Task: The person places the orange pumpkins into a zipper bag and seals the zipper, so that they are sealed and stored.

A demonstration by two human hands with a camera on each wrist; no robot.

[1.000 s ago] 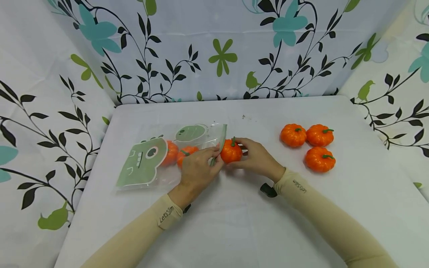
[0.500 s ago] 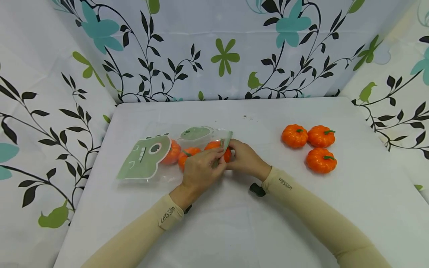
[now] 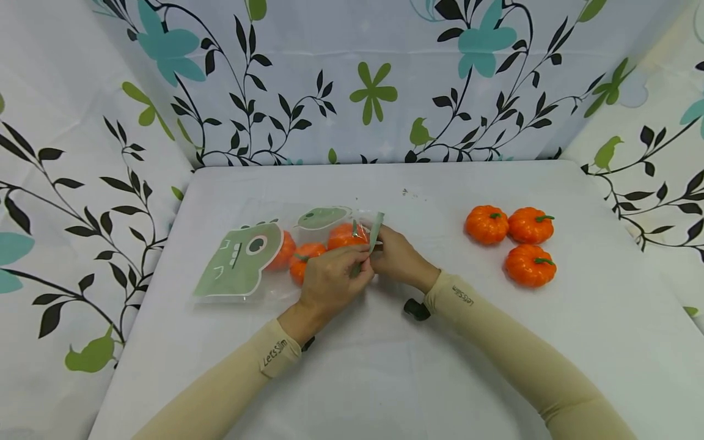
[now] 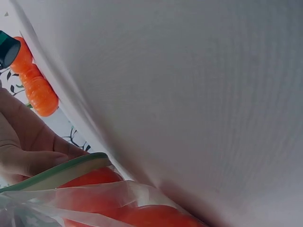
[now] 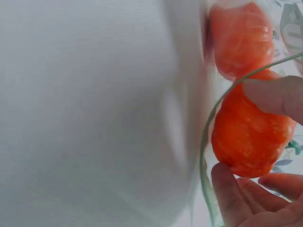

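A clear zip bag (image 3: 225,278) with a green dinosaur print lies on the table, its mouth toward my right hand. Small orange toy pumpkins (image 3: 283,252) show through the plastic. My left hand (image 3: 332,275) pinches the bag by its green-edged mouth; in the left wrist view that hand is out of sight. At the opening, my right hand (image 3: 404,260) has its thumb and fingertips on opposite sides of another toy pumpkin (image 5: 253,135), which sits just inside the green rim (image 5: 204,156). In the head view, the rim partly covers the right fingertips.
Three loose orange toy pumpkins (image 3: 530,266) stand grouped on the right of the white table (image 3: 352,379). A curtain (image 3: 313,36) printed with leaves and flowers rises behind the table and along both sides. Small dark specks (image 3: 409,193) mark the tabletop near the back.
My right hand has moved left with the toy pumpkin, from outside the bag's mouth to inside it. My left hand keeps pinching the bag. The view has shifted slightly.
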